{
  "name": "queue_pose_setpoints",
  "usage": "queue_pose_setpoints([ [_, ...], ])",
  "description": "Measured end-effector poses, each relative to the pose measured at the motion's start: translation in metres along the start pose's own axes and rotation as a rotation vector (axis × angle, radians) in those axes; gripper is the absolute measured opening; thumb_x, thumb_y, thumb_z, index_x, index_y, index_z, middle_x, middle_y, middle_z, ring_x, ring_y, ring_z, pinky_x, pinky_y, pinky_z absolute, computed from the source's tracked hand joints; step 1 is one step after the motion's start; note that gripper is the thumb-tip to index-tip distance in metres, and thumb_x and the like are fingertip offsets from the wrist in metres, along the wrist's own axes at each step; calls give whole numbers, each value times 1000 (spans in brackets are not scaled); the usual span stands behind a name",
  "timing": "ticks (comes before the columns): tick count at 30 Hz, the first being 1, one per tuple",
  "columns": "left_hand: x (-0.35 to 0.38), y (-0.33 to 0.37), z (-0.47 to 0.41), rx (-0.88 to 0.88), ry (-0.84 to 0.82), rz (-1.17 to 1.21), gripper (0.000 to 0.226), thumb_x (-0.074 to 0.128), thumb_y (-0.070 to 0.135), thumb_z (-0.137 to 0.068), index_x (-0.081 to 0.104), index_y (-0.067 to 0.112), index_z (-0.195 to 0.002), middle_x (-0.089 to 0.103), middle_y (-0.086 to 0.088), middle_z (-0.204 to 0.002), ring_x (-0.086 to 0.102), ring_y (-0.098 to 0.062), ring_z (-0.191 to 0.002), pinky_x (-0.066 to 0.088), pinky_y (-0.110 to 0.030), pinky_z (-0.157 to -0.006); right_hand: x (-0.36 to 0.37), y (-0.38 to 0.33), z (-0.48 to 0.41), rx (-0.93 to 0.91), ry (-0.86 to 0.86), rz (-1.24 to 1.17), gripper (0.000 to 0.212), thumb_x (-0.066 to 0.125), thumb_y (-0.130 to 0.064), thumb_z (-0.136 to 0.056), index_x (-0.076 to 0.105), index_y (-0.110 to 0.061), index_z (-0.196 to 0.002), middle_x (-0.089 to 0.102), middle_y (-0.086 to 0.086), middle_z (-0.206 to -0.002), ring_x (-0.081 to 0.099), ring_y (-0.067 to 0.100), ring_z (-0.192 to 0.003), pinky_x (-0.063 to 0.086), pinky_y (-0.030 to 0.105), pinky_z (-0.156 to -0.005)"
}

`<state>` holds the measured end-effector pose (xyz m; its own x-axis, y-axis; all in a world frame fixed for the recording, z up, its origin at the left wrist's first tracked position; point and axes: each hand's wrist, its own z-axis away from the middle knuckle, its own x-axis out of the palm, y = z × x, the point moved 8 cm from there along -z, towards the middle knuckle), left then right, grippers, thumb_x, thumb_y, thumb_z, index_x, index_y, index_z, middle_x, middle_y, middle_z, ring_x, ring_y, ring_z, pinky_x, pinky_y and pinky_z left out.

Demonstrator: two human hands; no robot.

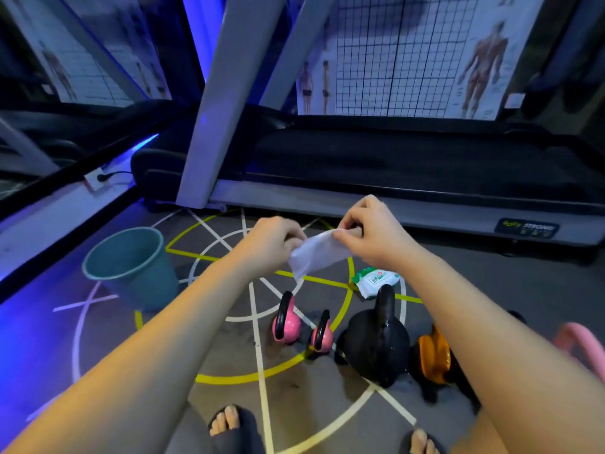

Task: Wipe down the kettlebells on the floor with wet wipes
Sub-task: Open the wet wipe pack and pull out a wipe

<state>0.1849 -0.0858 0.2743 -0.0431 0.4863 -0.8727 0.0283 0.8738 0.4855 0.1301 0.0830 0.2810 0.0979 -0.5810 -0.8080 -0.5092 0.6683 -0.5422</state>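
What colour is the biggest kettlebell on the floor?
The big round kettlebell is glossy black; head view.

Teal bucket (131, 267) on marked floor (229, 381); treadmill (393, 178) behind; anatomy posters (409, 57).

A row stands on the floor (311, 407), left to right: left-end kettlebell (285, 326), small kettlebell (322, 335), largest kettlebell (376, 345), right kettlebell (432, 355). The wipe pack (376, 280) lies just behind the largest kettlebell. The bucket (131, 267) stands well left of the row. The treadmill (393, 191) spans the rear. The wipe (316, 253) hangs between left hand (271, 240) and right hand (376, 231), above the floor.
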Motion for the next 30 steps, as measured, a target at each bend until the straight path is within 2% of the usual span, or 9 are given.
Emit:
queue_pose_setpoints([
  [4, 8, -9, -11, -109, -48, 192, 21, 46, 14, -101, 62, 4, -90, 59, -17, -86, 48, -21, -78, 39, -34, -69, 5, 21, -3, 185, 3, -381, 13, 67, -34, -90, 66, -22, -85, 69, -4, -99, 64, 19, -90, 51, 37, -79],
  [8, 0, -4, -10, -303, 123, 834, 23, 47, 17, -97, 65, 11, -83, 56, -6, -82, 52, -22, -75, 42, -32, -65, 4, 25, -9, 208, 81, -576, 26, 74, -46, -84, 65, -21, -83, 72, 4, -83, 65, 23, -75, 54, 45, -69],
  [11, 17, 3, -11, -401, -58, 1202, 28, 51, 27, -97, 72, 12, -85, 68, -11, -81, 66, -30, -71, 56, -39, -66, 6, 19, -18, 161, 94, -613, 29, 80, -43, -79, 66, -18, -83, 74, 8, -84, 67, 25, -77, 55, 48, -67],
  [15, 18, -11, -27, -301, -142, 1121, 41, 67, 43, -92, 68, 6, -110, 67, -13, -94, 63, -28, -84, 48, -33, -68, 3, 14, -32, 83, 95, -577, 26, 85, -38, -76, 69, -18, -81, 73, 10, -82, 63, 23, -70, 50, 42, -66],
  [19, 16, -22, -26, -170, -242, 876, 30, 72, 23, -92, 72, -1, -111, 73, -23, -106, 67, -27, -86, 53, -36, -78, 3, 7, -35, 78, -41, -664, 29, 84, -40, -74, 74, -14, -84, 72, 13, -81, 60, 16, -72, 44, 36, -65],
  [23, 10, -31, -23, -162, -174, 912, 19, 72, 15, -92, 72, -3, -97, 69, -20, -92, 62, -26, -82, 47, -35, -75, 39, 15, -25, 423, -308, -932, 47, 74, -52, -81, 72, -7, -95, 70, 7, -81, 63, 21, -73, 54, 36, -70],
  [26, 4, -41, -25, -223, -73, 1000, 5, 69, 13, -94, 69, 9, -91, 67, -6, -78, 61, -16, -67, 47, -25, -62, 76, 7, -8, 556, -617, -1089, 70, 79, -64, -72, 56, -8, -108, 47, 10, -81, 51, 25, -75, 57, 42, -82],
  [28, 4, -46, -24, -263, -48, 1004, 4, 69, 11, -94, 66, 10, -95, 66, -2, -75, 58, -12, -61, 46, -23, -57, 83, -1, -10, 492, -622, -1175, 52, 77, -49, -82, 61, -6, -108, 56, 11, -88, 58, 26, -82, 56, 42, -90],
  [30, 3, -54, -24, -303, 0, 1015, 10, 71, 10, -91, 62, 12, -94, 63, -5, -75, 56, -16, -63, 44, -28, -60, 76, -2, -21, 441, -405, -1194, 22, 69, -23, -93, 68, -5, -106, 71, 3, -82, 67, 14, -72, 54, 36, -86],
])
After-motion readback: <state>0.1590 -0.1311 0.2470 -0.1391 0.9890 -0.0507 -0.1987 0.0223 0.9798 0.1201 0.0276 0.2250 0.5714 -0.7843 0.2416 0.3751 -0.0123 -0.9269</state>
